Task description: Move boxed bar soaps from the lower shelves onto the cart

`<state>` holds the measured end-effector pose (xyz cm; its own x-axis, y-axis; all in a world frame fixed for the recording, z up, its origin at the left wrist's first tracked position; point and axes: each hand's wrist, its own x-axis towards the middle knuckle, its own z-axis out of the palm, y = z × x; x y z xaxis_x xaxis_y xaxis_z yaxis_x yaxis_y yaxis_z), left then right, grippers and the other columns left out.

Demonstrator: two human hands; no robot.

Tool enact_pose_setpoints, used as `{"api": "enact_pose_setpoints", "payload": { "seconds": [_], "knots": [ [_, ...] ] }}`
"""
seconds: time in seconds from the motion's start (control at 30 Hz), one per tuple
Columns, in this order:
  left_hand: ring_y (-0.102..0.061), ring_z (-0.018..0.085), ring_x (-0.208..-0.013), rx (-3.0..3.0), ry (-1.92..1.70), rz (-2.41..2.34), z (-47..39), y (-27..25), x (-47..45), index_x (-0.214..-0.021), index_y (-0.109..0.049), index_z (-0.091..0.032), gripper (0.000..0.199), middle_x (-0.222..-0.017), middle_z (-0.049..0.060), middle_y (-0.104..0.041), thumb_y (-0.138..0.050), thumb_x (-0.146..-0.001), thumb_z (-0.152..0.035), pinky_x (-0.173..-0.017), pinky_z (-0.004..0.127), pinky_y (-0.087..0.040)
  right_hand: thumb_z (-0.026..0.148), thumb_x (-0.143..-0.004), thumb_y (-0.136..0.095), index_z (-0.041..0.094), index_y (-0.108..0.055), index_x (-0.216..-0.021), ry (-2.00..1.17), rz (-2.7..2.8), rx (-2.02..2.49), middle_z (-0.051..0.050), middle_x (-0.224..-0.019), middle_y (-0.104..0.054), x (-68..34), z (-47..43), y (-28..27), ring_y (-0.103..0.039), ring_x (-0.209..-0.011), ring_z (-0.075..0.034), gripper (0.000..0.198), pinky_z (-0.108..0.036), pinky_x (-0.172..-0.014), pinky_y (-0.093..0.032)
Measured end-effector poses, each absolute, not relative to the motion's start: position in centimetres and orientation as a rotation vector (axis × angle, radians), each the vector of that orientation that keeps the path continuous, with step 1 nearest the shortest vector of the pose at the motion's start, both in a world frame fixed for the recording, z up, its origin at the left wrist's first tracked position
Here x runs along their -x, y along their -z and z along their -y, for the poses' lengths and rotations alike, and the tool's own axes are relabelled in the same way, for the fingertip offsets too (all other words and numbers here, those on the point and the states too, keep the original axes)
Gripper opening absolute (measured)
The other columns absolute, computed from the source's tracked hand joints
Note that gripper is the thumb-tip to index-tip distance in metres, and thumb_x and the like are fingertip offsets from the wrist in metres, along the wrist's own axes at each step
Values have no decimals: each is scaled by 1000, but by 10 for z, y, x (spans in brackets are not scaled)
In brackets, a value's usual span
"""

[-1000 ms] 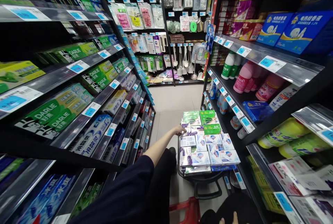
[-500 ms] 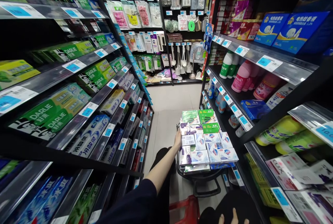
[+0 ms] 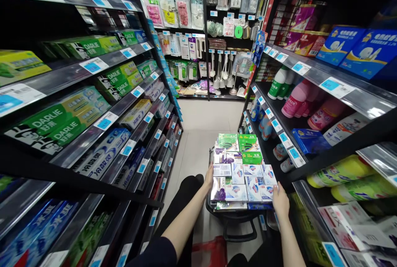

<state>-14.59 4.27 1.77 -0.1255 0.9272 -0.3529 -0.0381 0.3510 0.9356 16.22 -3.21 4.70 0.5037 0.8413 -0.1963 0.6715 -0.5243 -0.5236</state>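
Observation:
Low in front of me, a black basket (image 3: 228, 216) is heaped with small boxes. White soap boxes (image 3: 252, 188) cover the near part of the heap, and green boxes (image 3: 238, 143) lie at its far end. A few purple-and-white boxes (image 3: 233, 157) sit between them and at the left side. My left hand (image 3: 209, 177) rests along the heap's left edge, fingers stretched forward. On the opposite side, my right hand (image 3: 281, 201) touches the near right soap box with its fingers extended. Some fingertips are hidden at the sides.
Toothpaste boxes (image 3: 71, 114) fill the left shelves. The right shelf, with bottles (image 3: 299, 99) and blue boxes (image 3: 341, 46), runs close beside the basket. Under me is a red plastic stool (image 3: 212, 252). Hanging ladles (image 3: 223, 75) and packets face me beyond the tiled floor (image 3: 211, 118).
My right hand has come up from my lap to the right side of the heap. My left hand stays at the left side, slightly lower. The camera view has shifted a little.

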Motion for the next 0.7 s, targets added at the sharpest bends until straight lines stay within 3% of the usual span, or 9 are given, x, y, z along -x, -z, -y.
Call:
{"api": "enact_pose_setpoints", "payload": {
  "seconds": [0.1,0.2,0.33,0.7],
  "knots": [
    [-43,21,-133,-836,-1089,-1409,-43,-18,146,-143,-40,-16,49,-136,11,-55,-27,-98,-29,-111,39,-36,40,-94,-25,13,-47,-137,-661,1228,2481,-20,-119,-62,-167,25,-41,-61,-104,-35,55,-45,-88,-46],
    [-46,21,-131,-847,-1099,-1378,-43,-17,145,-140,-44,-17,49,-136,11,-54,-32,-97,-35,-111,38,-36,39,-94,-28,17,-49,-136,-674,1239,2523,-18,-119,-63,-171,24,-41,-61,-104,-34,52,-42,-87,-45],
    [-48,22,-128,-871,-1087,-1359,-41,-16,145,-138,-46,-17,51,-135,11,-55,-35,-95,-42,-108,37,-38,38,-94,-28,18,-47,-137,-678,1251,2537,-16,-121,-63,-172,24,-43,-61,-105,-33,51,-40,-87,-45],
    [-53,23,-122,-852,-1017,-1466,-40,-28,140,-138,-44,-18,48,-126,12,-61,-37,-95,-39,-104,36,-42,40,-93,-28,16,-47,-137,-688,1255,2527,-16,-121,-63,-173,23,-41,-60,-107,-33,53,-40,-90,-45]
  ]
}}
